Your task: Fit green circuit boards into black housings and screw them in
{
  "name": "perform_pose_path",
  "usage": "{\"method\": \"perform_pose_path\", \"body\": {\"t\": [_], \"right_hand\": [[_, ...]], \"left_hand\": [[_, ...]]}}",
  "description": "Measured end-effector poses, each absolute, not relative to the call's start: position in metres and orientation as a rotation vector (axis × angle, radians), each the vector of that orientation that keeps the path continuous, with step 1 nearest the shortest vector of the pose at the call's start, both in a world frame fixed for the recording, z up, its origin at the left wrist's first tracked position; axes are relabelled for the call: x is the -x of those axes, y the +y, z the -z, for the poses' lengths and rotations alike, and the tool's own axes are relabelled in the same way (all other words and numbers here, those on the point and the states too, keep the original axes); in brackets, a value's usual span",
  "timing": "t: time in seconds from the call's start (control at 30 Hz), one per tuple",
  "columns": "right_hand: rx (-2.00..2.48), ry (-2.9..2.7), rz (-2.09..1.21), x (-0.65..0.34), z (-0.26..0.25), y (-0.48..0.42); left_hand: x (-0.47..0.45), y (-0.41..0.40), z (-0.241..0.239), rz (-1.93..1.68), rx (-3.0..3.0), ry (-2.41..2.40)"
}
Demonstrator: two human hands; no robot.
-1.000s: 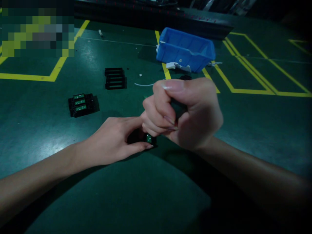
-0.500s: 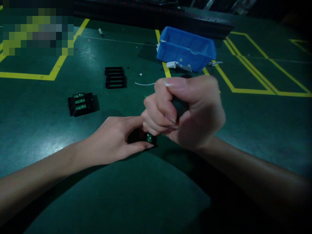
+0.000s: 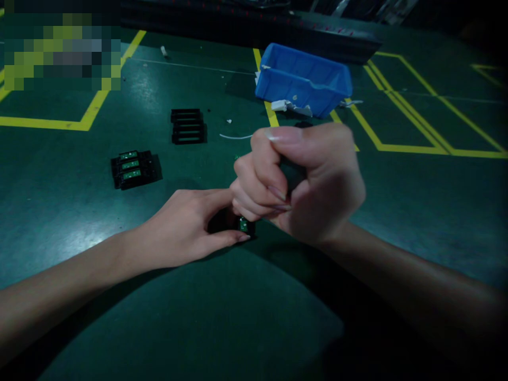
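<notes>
My left hand (image 3: 194, 225) grips a black holder low on the green surface, thumb along its near edge. A small green circuit board (image 3: 243, 226) shows in that holder between thumb and fist. Most of the holder is covered by my hands. Right above it, my right hand (image 3: 305, 180) is closed in a fist around a dark handle (image 3: 292, 174). Only the handle's top end shows between the fingers, so its lower part and kind stay hidden.
Left of the hands lies a black holder with three green boards (image 3: 130, 165). Beyond it is a slotted black frame (image 3: 188, 127). A blue bin (image 3: 304, 79) stands at the back, white scraps (image 3: 291, 107) against it. A thin white strip (image 3: 236, 137) lies nearby.
Hardly anything differs. My right fist has shifted very slightly to the left, and my left hand keeps its place on the holder.
</notes>
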State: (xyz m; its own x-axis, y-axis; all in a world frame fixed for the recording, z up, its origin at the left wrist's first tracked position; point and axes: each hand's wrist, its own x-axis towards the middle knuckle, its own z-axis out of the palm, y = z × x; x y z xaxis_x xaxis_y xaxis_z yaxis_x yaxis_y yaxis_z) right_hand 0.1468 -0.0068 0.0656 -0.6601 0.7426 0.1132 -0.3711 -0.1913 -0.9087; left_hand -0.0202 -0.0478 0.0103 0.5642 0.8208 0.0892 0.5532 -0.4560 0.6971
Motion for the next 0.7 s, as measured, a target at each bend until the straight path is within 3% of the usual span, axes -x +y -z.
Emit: {"method": "perform_pose_path", "body": {"t": [0.7], "right_hand": [[0.462, -1.315, -1.973, -0.1483, -0.0647, -0.0053]], "left_hand": [[0.0192, -0.0487, -0.0091, -0.569, -2.172, 1.1]]}}
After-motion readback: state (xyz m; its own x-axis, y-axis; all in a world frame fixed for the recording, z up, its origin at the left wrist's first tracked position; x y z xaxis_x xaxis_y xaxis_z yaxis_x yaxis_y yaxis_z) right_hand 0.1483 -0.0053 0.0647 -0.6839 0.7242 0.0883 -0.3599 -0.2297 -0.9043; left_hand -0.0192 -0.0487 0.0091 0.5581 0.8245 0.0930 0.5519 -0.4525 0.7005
